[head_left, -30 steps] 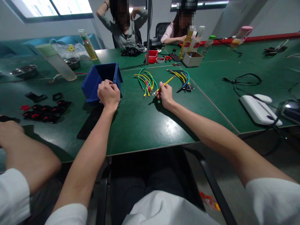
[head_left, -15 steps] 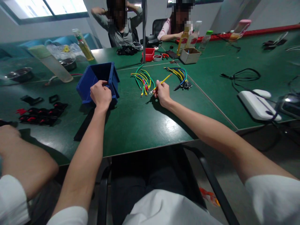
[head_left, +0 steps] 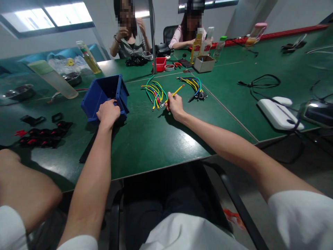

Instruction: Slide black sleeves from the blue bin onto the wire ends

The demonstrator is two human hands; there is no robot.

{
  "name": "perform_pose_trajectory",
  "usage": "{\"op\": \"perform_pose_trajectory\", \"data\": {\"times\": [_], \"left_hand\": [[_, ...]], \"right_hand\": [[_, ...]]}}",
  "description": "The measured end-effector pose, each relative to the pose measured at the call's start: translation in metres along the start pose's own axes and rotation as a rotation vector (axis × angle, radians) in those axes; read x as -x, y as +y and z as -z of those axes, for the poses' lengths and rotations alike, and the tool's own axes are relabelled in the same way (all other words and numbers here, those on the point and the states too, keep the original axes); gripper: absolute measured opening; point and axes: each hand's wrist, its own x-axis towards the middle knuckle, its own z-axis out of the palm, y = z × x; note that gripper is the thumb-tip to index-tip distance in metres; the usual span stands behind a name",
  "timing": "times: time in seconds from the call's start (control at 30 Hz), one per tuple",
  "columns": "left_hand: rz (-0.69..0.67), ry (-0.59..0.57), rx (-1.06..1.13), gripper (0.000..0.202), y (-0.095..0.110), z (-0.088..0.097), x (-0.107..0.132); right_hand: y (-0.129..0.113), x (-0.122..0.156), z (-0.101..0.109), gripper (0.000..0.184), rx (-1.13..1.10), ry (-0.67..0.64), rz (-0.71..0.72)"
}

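Observation:
My right hand (head_left: 176, 106) pinches a short yellow wire (head_left: 178, 90) with a ring terminal at its lower end, just above the table. My left hand (head_left: 108, 113) is closed at the front opening of a blue plastic bin (head_left: 90, 104), with its fingertips inside the rim. What those fingers hold, if anything, is hidden. Left of my right hand lies a bundle of yellow, green and red wires (head_left: 156, 93) with metal ends. Farther right fans a second bundle of yellow, green and blue wires (head_left: 194, 85) with black ends.
Black and red parts (head_left: 44, 135) lie at the left, near another person's arm (head_left: 26, 187). A thin pole (head_left: 154, 41) rises behind the wires. A red box (head_left: 159, 64), a cardboard box (head_left: 204, 64) and bottles stand farther back. At right lies a white device (head_left: 279, 113) with cables.
The view has shifted slightly. Both my hands keep nearly the same places at the bin and on the yellow wire. A person across the table has lowered their arms from their head.

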Motion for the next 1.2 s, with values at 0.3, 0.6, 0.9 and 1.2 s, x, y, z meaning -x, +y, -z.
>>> {"op": "perform_pose_trajectory", "data": {"times": [0.3, 0.6, 0.9, 1.2], "left_hand": [[-0.036, -0.153, -0.138, 0.031, -0.001, 0.009, 0.009], [-0.005, -0.192, -0.142, 0.037, 0.000, 0.011, 0.012], [0.020, -0.160, -0.143, 0.037, -0.002, 0.007, 0.009], [0.020, -0.124, -0.028, 0.040, -0.005, 0.004, 0.007]], "right_hand": [[0.000, 0.001, 0.000, 0.036, 0.011, -0.005, 0.007], [0.000, 0.000, 0.000, 0.038, 0.010, -0.014, 0.015], [0.002, 0.000, 0.001, 0.038, 0.004, -0.020, 0.016], [0.001, 0.001, 0.001, 0.040, 0.019, -0.018, 0.007]]}}
